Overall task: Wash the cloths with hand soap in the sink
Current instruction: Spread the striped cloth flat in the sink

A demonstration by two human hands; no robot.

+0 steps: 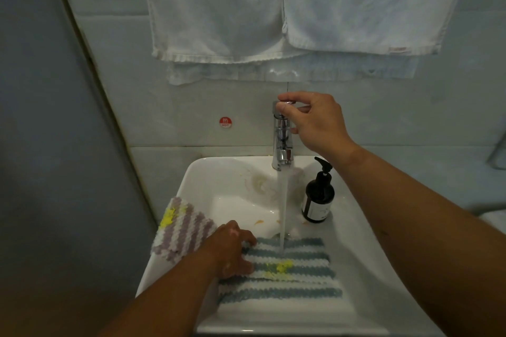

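White sink [354, 230] seen from above, w/ chrome tap [282, 142] at its back and water [283, 208] running. R hand [315, 120] sits on top of the tap, its grip pinching the tap's handle btw thumb & fingers. Straight below the tap, a blue cloth [295, 280], blue-and-white striped, lies flat in the basin; the stream hits its far edge. A yellow stain [282, 267] sits near the cloth's centre. L hand [232, 250] rests on that cloth's left edge, grip curled into the fabric. Below-left of the tap, a purple cloth [183, 230], also striped & stained yellow, drapes over the sink rim. Just right of the tap, a dark soap bottle [319, 197] w/ pump stands upright on the rim. Left of the tap, a red "HOT" sticker [225, 122] on the wall. Above the tap, white towels [216, 8] hang.
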